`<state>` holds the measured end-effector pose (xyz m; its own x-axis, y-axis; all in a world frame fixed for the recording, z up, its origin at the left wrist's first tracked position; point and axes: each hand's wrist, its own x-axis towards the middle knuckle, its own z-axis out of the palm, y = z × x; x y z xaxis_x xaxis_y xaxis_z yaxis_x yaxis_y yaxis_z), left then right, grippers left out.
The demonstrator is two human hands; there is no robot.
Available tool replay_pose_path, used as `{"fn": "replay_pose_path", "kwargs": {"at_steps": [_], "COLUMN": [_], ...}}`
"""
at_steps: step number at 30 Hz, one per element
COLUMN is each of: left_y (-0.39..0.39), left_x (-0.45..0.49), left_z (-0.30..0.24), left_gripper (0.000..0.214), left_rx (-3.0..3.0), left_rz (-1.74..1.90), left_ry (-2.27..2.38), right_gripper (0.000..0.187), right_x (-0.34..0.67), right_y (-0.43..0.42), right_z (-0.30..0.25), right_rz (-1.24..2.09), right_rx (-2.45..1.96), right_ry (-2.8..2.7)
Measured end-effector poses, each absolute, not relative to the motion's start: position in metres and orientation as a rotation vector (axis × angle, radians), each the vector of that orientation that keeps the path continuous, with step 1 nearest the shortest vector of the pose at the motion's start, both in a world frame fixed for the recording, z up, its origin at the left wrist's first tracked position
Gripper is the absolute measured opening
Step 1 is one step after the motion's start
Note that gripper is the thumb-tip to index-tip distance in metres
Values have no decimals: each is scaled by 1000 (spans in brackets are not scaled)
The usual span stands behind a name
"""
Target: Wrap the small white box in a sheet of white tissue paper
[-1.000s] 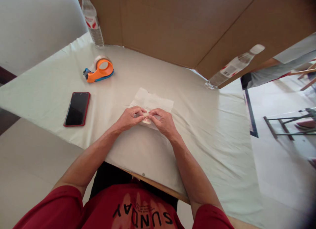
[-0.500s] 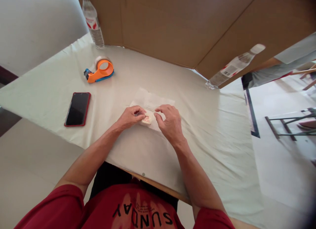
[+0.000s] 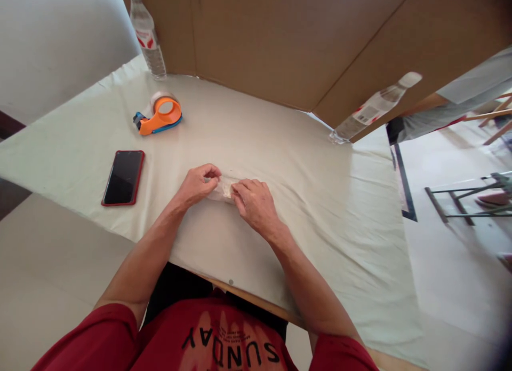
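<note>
A small cream-coloured block (image 3: 228, 191) lies near the table's front edge, partly covered by a thin translucent white sheet (image 3: 216, 194). My left hand (image 3: 199, 184) is closed at the sheet's left end, thumb and index finger pinching it. From the other side, my right hand (image 3: 257, 204) presses its bent fingers and thumb over the right end of the block and the sheet. Those fingers hide part of the block, and its exact kind cannot be made out.
To the left lie a dark phone in a red case (image 3: 124, 178) and an orange-and-blue tape dispenser (image 3: 162, 116). Two clear water bottles (image 3: 147, 40) (image 3: 376, 109) stand by a tall cardboard panel (image 3: 256, 45). A person's arm (image 3: 426, 104) shows beyond the panel at right.
The sheet, spread flat under the block before, is now folded over it. My right hand has moved left onto the block's right end, and my left hand has shifted slightly left with the sheet.
</note>
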<state>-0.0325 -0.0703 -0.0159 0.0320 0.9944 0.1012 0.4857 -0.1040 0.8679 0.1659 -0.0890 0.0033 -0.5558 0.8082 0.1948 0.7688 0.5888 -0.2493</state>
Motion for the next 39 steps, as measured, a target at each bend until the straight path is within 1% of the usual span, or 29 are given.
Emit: {"fn": "replay_pose_path", "kwargs": {"at_steps": [6,12,15,17,22,29,34,39], "left_y": [-69,-71,-71,-69,-63,-65,-71,-74], "left_x": [-46,-58,-61,-60,-55,-50,-47,-43], "left_z": [-9,-7,-9,-13,-24,-28,-19,-9], "left_gripper": [25,41,44,40,22,17,28,57], "left_rx": [1621,1677,1760,1826,1984,1959,1842,1739], "left_rz": [1025,845,757,716,683,707,585,421], "left_ry": [1547,1357,1378,1463,1578,1688,1884,2005], "right_gripper": [23,23,23,23,22,23,23,22], "right_x": [166,166,167,167,167,168,169,170], "right_y": [-89,-90,-89,-88,-87,-87,-86,-86], "right_z": [0,-1,1,1,3,7,7,6], "right_rz": [247,286,303,292,259,238,254,241], "right_rx": [-1278,-1311,-1300,-1288,-1309,-1368,-1357,-1350], "right_ry": [-2495,-2470,-2484,-2499,-2532,-2570,-2557,-2556]}}
